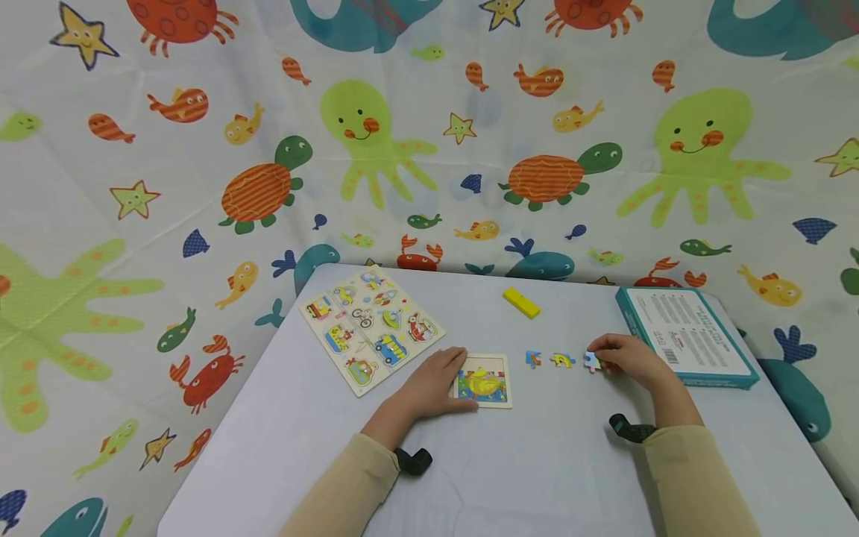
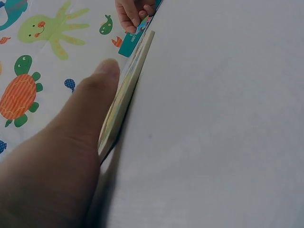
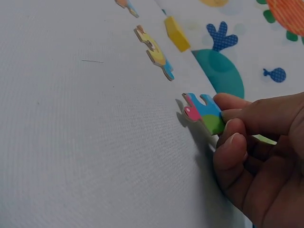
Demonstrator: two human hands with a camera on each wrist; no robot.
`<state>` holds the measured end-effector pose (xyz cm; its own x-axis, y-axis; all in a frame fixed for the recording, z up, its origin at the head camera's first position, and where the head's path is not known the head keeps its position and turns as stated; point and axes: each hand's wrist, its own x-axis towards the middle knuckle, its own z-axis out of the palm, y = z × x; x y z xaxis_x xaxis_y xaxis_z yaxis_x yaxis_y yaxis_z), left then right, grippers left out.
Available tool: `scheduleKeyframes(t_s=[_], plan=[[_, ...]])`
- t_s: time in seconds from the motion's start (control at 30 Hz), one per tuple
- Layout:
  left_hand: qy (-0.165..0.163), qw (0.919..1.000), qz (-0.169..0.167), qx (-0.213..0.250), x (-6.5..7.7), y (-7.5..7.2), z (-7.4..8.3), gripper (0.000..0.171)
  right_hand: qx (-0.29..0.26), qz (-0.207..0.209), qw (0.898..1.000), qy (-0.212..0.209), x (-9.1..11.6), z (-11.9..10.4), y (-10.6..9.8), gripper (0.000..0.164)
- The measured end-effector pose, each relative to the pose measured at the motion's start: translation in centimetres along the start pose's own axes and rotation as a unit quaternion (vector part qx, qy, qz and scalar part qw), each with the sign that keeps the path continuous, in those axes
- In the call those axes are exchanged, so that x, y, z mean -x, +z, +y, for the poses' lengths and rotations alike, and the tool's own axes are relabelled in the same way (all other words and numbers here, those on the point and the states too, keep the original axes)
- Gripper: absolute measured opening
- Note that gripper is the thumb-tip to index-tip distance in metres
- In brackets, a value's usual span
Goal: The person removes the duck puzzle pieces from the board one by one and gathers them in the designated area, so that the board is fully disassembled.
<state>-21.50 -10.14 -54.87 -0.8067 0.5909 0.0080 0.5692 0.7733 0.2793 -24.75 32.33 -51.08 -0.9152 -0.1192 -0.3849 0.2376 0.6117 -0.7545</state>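
My left hand holds the left side of a small framed jigsaw puzzle, thumb along its near edge and fingers at its far left corner. A yellow figure on a blue ground shows in the puzzle; part of the left side is hidden by the hand. On the right, my right hand pinches a blue, green and pink jigsaw piece between thumb and fingertips, tilted just over the table. Left of it lie a yellow and blue piece and an orange and blue piece.
Behind my left hand lies a larger wooden board with vehicle pictures. A yellow block lies near the table's far edge. A flat teal and white box lies beyond my right hand. A printed sea-animal cloth hangs behind the table.
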Motion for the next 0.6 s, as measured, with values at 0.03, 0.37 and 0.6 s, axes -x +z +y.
scheduleKeyframes(t_s=[0.03,0.37,0.6], plan=[[-0.004,1.0000,0.004,0.002,-0.02,0.08,0.00,0.112,0.002,-0.002,1.000,-0.002,0.00,-0.02,-0.03,0.028],[-0.021,0.9995,0.016,-0.016,0.10,0.00,-0.02,0.114,0.018,-0.008,1.000,-0.008,-0.32,-0.09,0.00,0.026],[-0.018,0.9996,0.012,-0.018,0.16,-0.17,-0.01,0.115,0.027,-0.002,1.000,-0.005,-0.41,-0.08,0.15,0.028]])
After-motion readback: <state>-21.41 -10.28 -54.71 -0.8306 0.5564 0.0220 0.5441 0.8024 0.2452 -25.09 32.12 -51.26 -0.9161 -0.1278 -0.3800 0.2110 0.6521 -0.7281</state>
